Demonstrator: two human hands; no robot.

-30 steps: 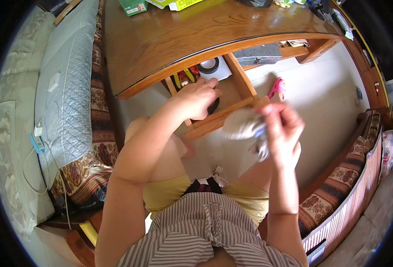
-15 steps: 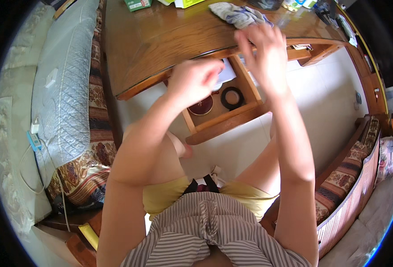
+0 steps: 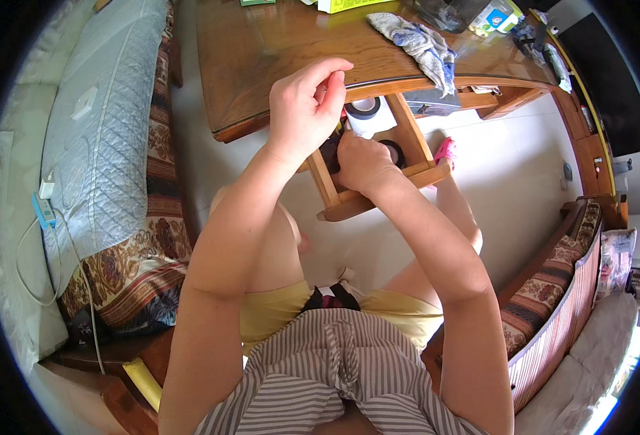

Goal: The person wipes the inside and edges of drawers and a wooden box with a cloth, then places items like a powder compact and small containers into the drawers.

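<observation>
The wooden drawer point(image 3: 412, 129) stands pulled out in front of you, and your right hand point(image 3: 365, 161) is reaching down inside it, in its left part. The fingertips are hidden there, so I cannot tell if they are closed on something. In the right front part of the drawer lies a black roll of tape point(image 3: 400, 151), partly covered by this same hand. Toward the back of the drawer, a second black roll point(image 3: 365, 115) lies on a white sheet point(image 3: 379, 122). Your left hand point(image 3: 307, 101) is raised, and in view it appears beyond the left back side of the drawer; its fingers are bent loosely, with some space between them. Behind the drawer spreads the brown desk point(image 3: 276, 54). On this desk, to the right behind the drawer, lies a crumpled cloth point(image 3: 421, 47), with one end hanging over the edge. A pink shoe point(image 3: 445, 151) is near the drawer, on its right side. Well to the left of the drawer is a pale blue quilted cover point(image 3: 113, 145).
</observation>
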